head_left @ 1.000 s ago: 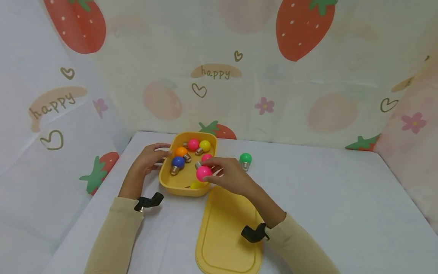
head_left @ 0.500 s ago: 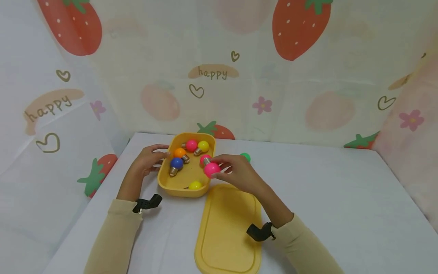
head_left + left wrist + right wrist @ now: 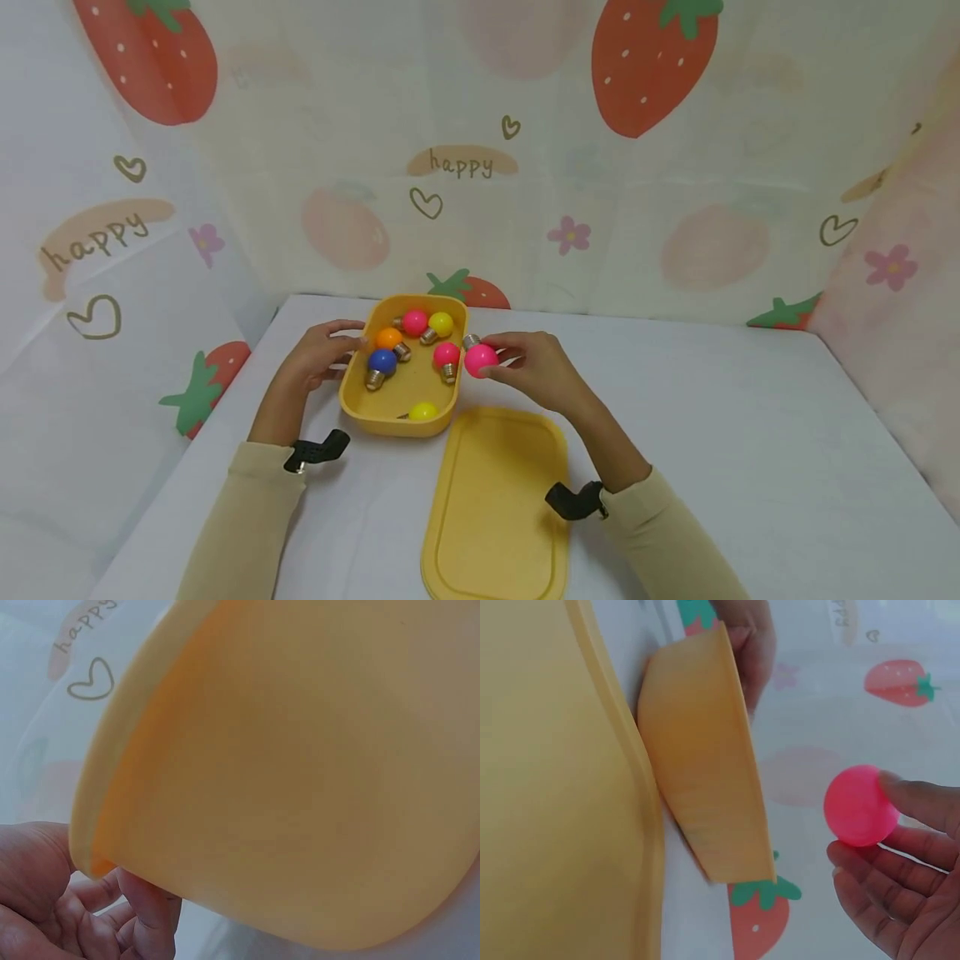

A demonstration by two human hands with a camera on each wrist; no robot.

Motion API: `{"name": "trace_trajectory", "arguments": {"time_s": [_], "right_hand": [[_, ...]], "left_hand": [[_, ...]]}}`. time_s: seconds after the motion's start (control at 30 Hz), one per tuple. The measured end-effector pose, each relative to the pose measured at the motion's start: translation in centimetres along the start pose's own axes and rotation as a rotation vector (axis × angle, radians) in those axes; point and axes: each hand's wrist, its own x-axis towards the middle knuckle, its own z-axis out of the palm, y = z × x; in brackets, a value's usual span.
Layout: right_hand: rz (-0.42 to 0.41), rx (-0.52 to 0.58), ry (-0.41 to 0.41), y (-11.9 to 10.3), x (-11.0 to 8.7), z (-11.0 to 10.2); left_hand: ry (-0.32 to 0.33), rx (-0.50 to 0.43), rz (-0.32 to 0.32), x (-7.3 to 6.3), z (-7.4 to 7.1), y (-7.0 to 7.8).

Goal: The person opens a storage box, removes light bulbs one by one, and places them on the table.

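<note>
My right hand (image 3: 540, 367) pinches a pink light bulb (image 3: 481, 361) just off the right side of an open yellow box (image 3: 401, 427). Its metal base points up in the head view. The box holds an orange bulb (image 3: 388, 338), a blue bulb (image 3: 382, 362), two pink bulbs, one at the back (image 3: 416, 322) and one by the right wall (image 3: 446, 356), and two yellow bulbs, one at the back (image 3: 441, 324) and one in front (image 3: 423, 411). At the box's left rim, my left hand (image 3: 324, 357) grips the edge, curled fingers against the outer wall (image 3: 154, 911).
A flat yellow lid (image 3: 498, 500) lies in front of the box on the white table (image 3: 712, 450). Strawberry-print cloth (image 3: 465, 225) walls the back and sides. A black wrist camera is on each arm.
My right hand has carried the pink bulb rightward, from above the box to outside its right rim. The green bulb on the table is now hidden behind that hand. My left hand stays put.
</note>
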Motion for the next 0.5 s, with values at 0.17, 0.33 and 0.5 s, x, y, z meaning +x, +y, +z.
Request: {"name": "trace_trajectory", "arguments": {"time_s": [0.17,0.33,0.5], "right_hand": [[0.024,0.016,0.037,0.5,0.0,-1.0],[0.081,0.048,0.058,1.4,-0.1,-1.7],[0.109,0.067,0.1,3.0,-0.1,-2.2]], "left_hand": [[-0.002,0.008,0.001,0.1,-0.1,0.1],[-0.003,0.004,-0.005,0.1,-0.1,0.1],[-0.005,0.004,-0.008,0.1,0.0,-0.1]]}}
